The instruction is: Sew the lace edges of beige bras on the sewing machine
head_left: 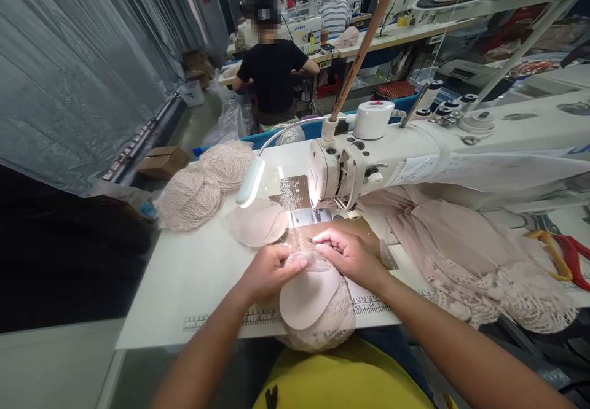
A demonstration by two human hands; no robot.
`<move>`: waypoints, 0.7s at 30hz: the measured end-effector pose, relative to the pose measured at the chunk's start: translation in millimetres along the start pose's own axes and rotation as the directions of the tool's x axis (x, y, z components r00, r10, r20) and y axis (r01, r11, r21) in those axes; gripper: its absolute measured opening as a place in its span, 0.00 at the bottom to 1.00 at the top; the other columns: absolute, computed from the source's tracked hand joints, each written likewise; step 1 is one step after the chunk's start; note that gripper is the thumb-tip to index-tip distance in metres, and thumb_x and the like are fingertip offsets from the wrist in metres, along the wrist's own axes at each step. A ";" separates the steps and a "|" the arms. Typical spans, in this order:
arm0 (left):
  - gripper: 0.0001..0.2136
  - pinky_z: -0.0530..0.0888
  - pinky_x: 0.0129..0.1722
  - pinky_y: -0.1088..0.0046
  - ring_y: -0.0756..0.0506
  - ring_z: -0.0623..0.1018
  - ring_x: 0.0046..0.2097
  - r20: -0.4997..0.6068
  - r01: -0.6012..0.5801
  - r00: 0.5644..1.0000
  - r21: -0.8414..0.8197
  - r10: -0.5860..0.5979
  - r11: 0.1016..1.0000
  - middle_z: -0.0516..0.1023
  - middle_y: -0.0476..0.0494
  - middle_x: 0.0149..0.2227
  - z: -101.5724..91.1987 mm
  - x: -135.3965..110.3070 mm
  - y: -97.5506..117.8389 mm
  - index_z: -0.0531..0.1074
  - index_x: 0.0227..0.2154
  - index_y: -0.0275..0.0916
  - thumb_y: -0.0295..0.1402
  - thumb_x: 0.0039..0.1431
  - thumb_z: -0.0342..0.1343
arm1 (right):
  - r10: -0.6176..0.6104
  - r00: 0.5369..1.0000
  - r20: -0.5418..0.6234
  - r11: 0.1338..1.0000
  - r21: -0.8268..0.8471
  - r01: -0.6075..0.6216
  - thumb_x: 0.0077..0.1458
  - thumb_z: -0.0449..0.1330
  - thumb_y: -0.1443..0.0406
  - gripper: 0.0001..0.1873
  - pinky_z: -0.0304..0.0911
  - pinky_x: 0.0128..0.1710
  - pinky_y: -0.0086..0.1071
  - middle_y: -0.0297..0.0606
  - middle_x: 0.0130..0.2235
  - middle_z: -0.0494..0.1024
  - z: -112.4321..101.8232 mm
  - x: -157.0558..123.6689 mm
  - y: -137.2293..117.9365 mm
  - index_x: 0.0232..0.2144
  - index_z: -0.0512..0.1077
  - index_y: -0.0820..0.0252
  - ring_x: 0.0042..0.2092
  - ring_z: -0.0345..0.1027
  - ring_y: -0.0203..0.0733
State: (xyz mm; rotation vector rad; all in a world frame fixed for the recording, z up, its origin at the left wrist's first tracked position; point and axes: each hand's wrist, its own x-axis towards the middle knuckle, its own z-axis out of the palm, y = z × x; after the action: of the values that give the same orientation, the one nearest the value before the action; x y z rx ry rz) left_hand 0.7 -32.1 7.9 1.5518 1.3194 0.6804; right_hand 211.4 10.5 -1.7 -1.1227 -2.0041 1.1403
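Observation:
A pale pink bra cup [306,298] with lace hangs over the table's front edge, its smooth inner side facing up. My left hand [274,272] is closed on its upper edge, thumb on top. My right hand [348,252] sits at the cup's upper right edge, its fingers closed round a thin, pointed metal tool [310,241]; most of the tool is hidden, so its kind is unclear. Just beyond my hands is the white sewing machine [328,172], its needle area lit. Another smooth cup piece [258,223] lies left of the needle area.
Stacked lace cups [191,197] lie at the table's back left. Gathered mesh and lace fabric [454,243] covers the right side, near yellow- and red-handled scissors [571,260]. A bendable lamp [252,182] reaches over the table. A co-worker [271,74] sits ahead.

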 end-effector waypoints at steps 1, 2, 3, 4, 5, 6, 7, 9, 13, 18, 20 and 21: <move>0.15 0.67 0.31 0.73 0.47 0.72 0.31 -0.062 -0.026 0.997 0.155 0.036 0.988 0.74 0.45 0.28 -8.5 1.5 2.9 0.77 0.28 0.36 0.44 0.57 0.55 | -0.006 0.999 -0.036 0.999 -0.042 0.005 0.58 0.55 0.57 0.12 0.64 0.36 0.33 0.38 0.37 0.77 0.9 -1.1 1.0 0.40 0.70 0.58 0.37 0.70 0.43; 0.15 0.68 0.33 0.72 0.46 0.73 0.32 -0.137 -0.041 0.987 0.287 0.084 0.957 0.75 0.45 0.30 -17.8 5.0 5.0 0.77 0.31 0.37 0.44 0.58 0.54 | -0.034 0.998 -0.044 0.995 -0.096 0.029 0.56 0.57 0.56 0.16 0.64 0.36 0.34 0.39 0.38 0.77 3.3 -2.6 1.7 0.43 0.69 0.58 0.38 0.70 0.44; 0.14 0.68 0.36 0.71 0.45 0.74 0.35 -0.209 -0.047 0.968 0.392 0.139 0.919 0.76 0.44 0.33 -27.4 10.5 5.9 0.77 0.35 0.38 0.43 0.59 0.53 | -0.085 0.996 -0.016 0.985 -0.153 0.081 0.55 0.58 0.56 0.19 0.64 0.36 0.34 0.40 0.39 0.77 7.4 -4.3 1.8 0.47 0.67 0.58 0.38 0.70 0.45; 0.13 0.69 0.39 0.70 0.44 0.74 0.38 -0.262 -0.040 0.948 0.472 0.184 0.881 0.77 0.43 0.37 -36.7 18.2 5.6 0.76 0.39 0.39 0.41 0.59 0.52 | -0.154 0.987 0.051 0.965 -0.206 0.162 0.55 0.59 0.58 0.22 0.64 0.36 0.34 0.41 0.40 0.77 12.9 -6.0 1.4 0.50 0.66 0.57 0.38 0.70 0.45; 0.14 0.68 0.43 0.69 0.42 0.74 0.43 -0.290 -0.022 0.934 0.538 0.209 0.843 0.76 0.41 0.43 -45.2 27.4 4.0 0.75 0.43 0.39 0.39 0.59 0.52 | -0.227 0.964 0.141 0.934 -0.248 0.257 0.55 0.59 0.60 0.22 0.64 0.36 0.33 0.41 0.41 0.76 19.2 -7.6 0.6 0.52 0.66 0.56 0.38 0.70 0.44; 0.16 0.67 0.47 0.68 0.40 0.72 0.48 -0.296 0.009 0.933 0.588 0.205 0.809 0.73 0.40 0.50 -52.6 37.6 1.3 0.73 0.47 0.39 0.37 0.57 0.53 | -0.291 0.927 0.235 0.894 -0.277 0.351 0.55 0.57 0.63 0.19 0.63 0.35 0.32 0.41 0.42 0.76 25.5 -8.9 -0.2 0.50 0.67 0.55 0.38 0.70 0.43; 0.20 0.65 0.50 0.66 0.38 0.70 0.52 -0.289 0.053 0.943 0.620 0.165 0.782 0.69 0.39 0.55 -58.6 47.9 -2.5 0.70 0.50 0.39 0.35 0.54 0.55 | -0.333 0.885 0.324 0.851 -0.301 0.431 0.55 0.56 0.67 0.15 0.62 0.34 0.31 0.40 0.43 0.76 30.7 -9.7 -0.7 0.46 0.70 0.54 0.37 0.70 0.41; 0.26 0.66 0.48 0.65 0.35 0.70 0.52 -0.253 0.121 0.966 0.637 0.057 0.762 0.68 0.37 0.55 -66.5 65.1 -11.2 0.67 0.53 0.38 0.33 0.48 0.58 | -0.338 0.831 0.442 0.779 -0.365 0.511 0.54 0.55 0.70 0.09 0.61 0.33 0.30 0.39 0.43 0.75 34.3 -10.3 0.4 0.35 0.73 0.56 0.35 0.69 0.39; 0.15 0.68 0.32 0.69 0.42 0.75 0.31 -0.161 0.141 0.986 0.600 -0.055 0.787 0.77 0.44 0.30 -69.2 74.2 -24.3 0.75 0.40 0.37 0.31 0.46 0.56 | -0.191 0.880 0.434 0.749 -0.515 0.417 0.47 0.57 0.73 0.06 0.59 0.30 0.29 0.39 0.41 0.75 8.1 -11.1 13.6 0.27 0.70 0.59 0.35 0.68 0.40; 0.13 0.66 0.41 0.66 0.39 0.72 0.43 -0.158 0.070 0.987 0.591 0.030 0.804 0.74 0.41 0.42 -61.1 57.5 -21.7 0.74 0.38 0.39 0.36 0.50 0.54 | -0.014 0.951 0.309 0.735 -0.641 0.220 0.42 0.52 0.79 0.13 0.57 0.27 0.30 0.39 0.39 0.73 -35.4 -16.9 28.7 0.27 0.70 0.59 0.33 0.67 0.41; 0.15 0.65 0.43 0.66 0.39 0.70 0.46 -0.124 0.023 0.990 0.582 0.060 0.813 0.73 0.41 0.45 -57.0 52.9 -18.5 0.73 0.41 0.40 0.38 0.50 0.55 | 0.008 0.954 0.301 0.731 -0.653 0.200 0.41 0.51 0.79 0.14 0.57 0.28 0.31 0.40 0.39 0.73 -42.6 -18.5 28.9 0.27 0.70 0.59 0.34 0.67 0.42; 0.13 0.65 0.41 0.67 0.40 0.71 0.43 -0.097 0.009 0.994 0.572 0.057 0.820 0.73 0.42 0.42 -55.0 51.5 -17.4 0.73 0.39 0.40 0.38 0.50 0.55 | 0.011 0.953 0.303 0.736 -0.648 0.198 0.41 0.51 0.79 0.15 0.58 0.30 0.31 0.40 0.39 0.72 -44.3 -18.6 27.9 0.28 0.69 0.59 0.34 0.67 0.42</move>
State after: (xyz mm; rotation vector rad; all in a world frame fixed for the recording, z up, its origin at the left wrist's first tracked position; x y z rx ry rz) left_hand -40.9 33.0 5.3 2.0338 1.6940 0.3975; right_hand 266.0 19.9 -6.4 -1.2035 -2.8013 0.5225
